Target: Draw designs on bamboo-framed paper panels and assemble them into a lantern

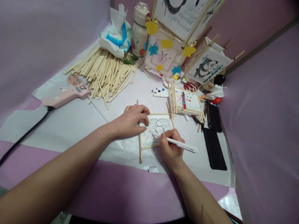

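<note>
Pale wood around white paper: a stick-framed sheet (153,123), flat on the paper-covered table (121,149). Over its left edge, the left hand (133,119), fingers bent and spread, steadying rather than grasping, by the look. At its near right corner, not touching the left, the right hand (173,151), closed around a white pen (184,145), tip at the drawing.

Done so far: framing sticks, speckled outlines, grass-like strokes along the near edge. Perhaps left: pale patches inside the outlines; how many for filling, impossible to tell. Beyond the sheet, rightward, a small stick structure (189,111); leftward, a pink glue gun (66,95) and heaped sticks (107,74).

Hidden: the sheet's near right corner, beneath the right hand. Hard to read: the faint shape by the pen tip.
</note>
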The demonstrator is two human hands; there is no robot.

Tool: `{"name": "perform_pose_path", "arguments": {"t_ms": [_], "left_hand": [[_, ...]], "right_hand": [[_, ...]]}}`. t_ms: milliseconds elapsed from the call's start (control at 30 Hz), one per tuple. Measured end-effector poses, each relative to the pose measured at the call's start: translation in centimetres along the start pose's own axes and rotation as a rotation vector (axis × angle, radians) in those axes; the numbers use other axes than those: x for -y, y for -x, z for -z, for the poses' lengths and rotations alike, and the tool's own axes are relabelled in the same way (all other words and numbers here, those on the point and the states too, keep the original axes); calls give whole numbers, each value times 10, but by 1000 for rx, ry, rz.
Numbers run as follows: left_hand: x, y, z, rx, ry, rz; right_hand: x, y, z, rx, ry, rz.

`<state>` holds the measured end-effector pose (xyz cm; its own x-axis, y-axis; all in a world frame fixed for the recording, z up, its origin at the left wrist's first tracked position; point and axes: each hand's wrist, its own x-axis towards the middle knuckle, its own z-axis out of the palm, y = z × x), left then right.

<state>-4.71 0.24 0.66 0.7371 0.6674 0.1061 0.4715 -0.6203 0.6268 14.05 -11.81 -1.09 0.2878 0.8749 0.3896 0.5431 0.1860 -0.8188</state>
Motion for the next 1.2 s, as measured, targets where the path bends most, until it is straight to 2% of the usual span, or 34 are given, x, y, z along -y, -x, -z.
{"name": "perform_pose_path", "arguments": {"t_ms": [600,1200], "left_hand": [[-2,0,1,6,-5,1],[-3,0,1,14,-7,14]], "right_hand": [[3,-4,1,79,54,15],[2,-3,0,55,2,1]]}}
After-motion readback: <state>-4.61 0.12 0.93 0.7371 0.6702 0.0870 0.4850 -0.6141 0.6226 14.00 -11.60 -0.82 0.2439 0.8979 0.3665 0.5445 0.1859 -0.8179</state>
